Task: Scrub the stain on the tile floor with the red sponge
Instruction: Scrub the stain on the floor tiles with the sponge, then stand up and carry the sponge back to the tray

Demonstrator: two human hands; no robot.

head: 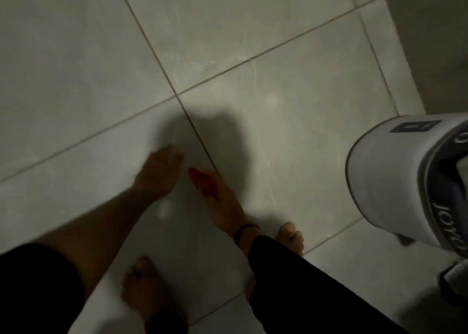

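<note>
Red sponge (202,181) sits in our right hand (222,202), near the middle of the head view and low over the tile floor (278,67). The picture is blurred and dim, so we see only a strip of red along the fingers of this hand; the fingers are wrapped on the sponge, and we cannot tell if the sponge touches the floor. On the right wrist we have a dark band (244,229), and after it a black sleeve (304,283).

Our left hand (158,172) is just beside the right one, on its left, with the palm turned inward and the fingers spread loose; it grasps nothing. The left forearm is bare, and a black sleeve covers the upper part at the bottom left corner.

A dark shadow (202,133) of the hands falls on the floor just beyond them, across a grout line (162,62). A pale smeared mark (200,66) lies on the tile further away, well apart from the sponge; we cannot tell if this is the stain.

Our two bare feet stand on the floor, the left foot (144,283) below the hands and the right foot (290,237) partly hidden by the right sleeve. A white bucket (385,181) with dark lettering stands at the right edge.
</note>
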